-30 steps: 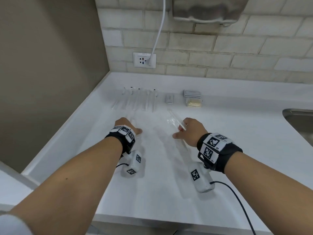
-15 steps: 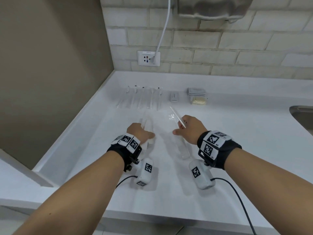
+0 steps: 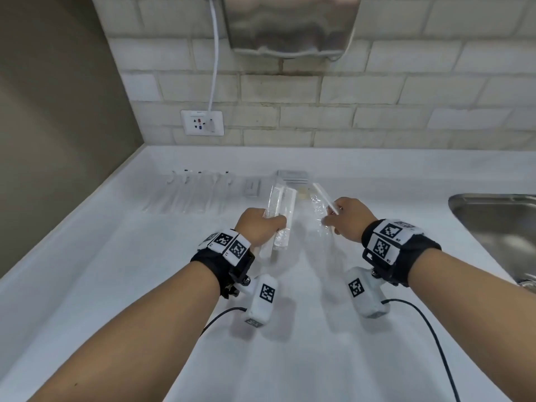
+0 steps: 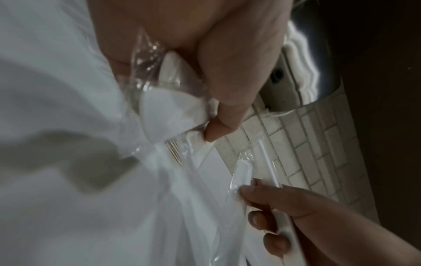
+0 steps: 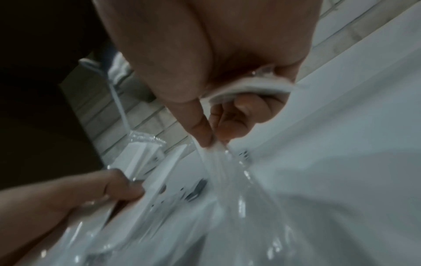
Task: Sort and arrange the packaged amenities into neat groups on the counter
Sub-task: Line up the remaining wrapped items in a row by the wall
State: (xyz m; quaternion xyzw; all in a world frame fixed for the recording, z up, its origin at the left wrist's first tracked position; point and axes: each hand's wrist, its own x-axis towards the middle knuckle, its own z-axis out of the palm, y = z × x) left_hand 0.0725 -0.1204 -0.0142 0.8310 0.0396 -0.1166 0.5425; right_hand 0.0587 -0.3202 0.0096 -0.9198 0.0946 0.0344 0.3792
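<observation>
My left hand (image 3: 260, 225) grips two white combs in clear wrappers (image 3: 282, 208), held above the white counter (image 3: 116, 285) and pointing at the back wall. In the left wrist view the fingers (image 4: 230, 93) curl round those wrapped combs (image 4: 166, 104). My right hand (image 3: 346, 217) pinches another wrapped comb (image 3: 322, 195), its clear wrapper hanging below. The right wrist view shows thumb and finger (image 5: 200, 133) closed on that wrapper (image 5: 227, 180). At the back left lies a row of several wrapped toothbrushes (image 3: 197, 192).
A small grey packet (image 3: 252, 187) lies beside the toothbrushes, and a stack of flat packets (image 3: 291, 177) sits behind the combs. A steel sink (image 3: 493, 224) is at the right. A wall socket (image 3: 202, 122) and a hand dryer (image 3: 290, 24) are on the brick wall.
My left hand has lifted its combs off the counter. Both hands have moved forward toward the packets at the back, the left one also rightward.
</observation>
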